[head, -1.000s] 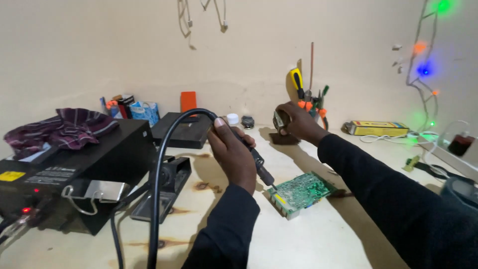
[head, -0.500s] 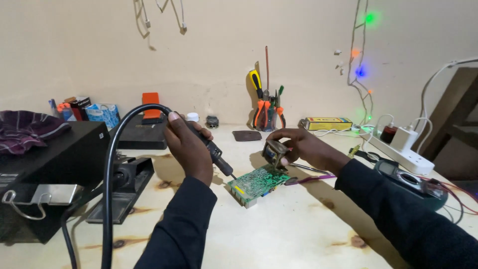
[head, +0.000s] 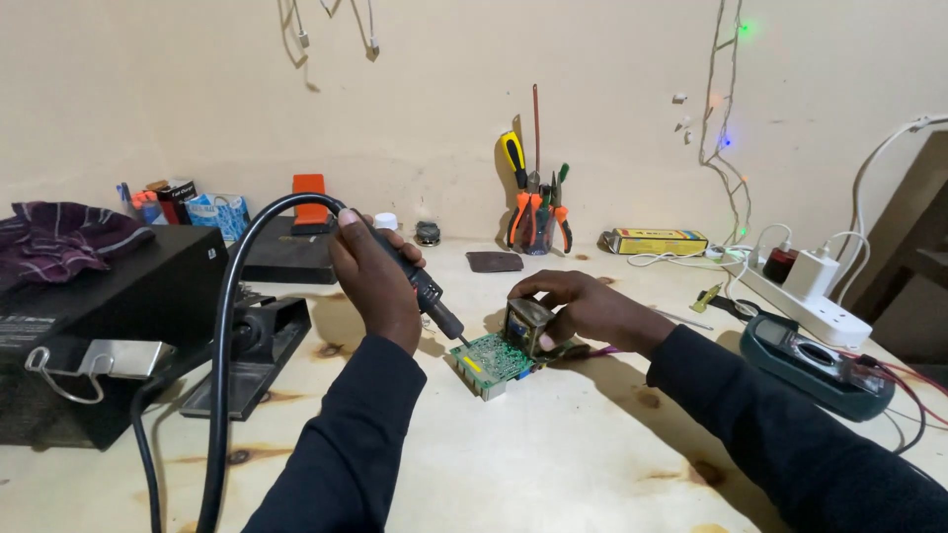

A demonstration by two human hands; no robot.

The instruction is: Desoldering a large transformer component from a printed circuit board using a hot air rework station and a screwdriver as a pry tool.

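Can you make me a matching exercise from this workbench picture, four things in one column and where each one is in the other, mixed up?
Things:
1. hot-air wand
2. green circuit board
3. multimeter
4. pliers with orange handles

Places:
A. standing in a holder by the back wall
B. lying on the table at the right, near the white power strip
C. gripped in the left hand
D. on the table under the right hand

Pairs: 1-C, 2-D, 3-B, 4-A
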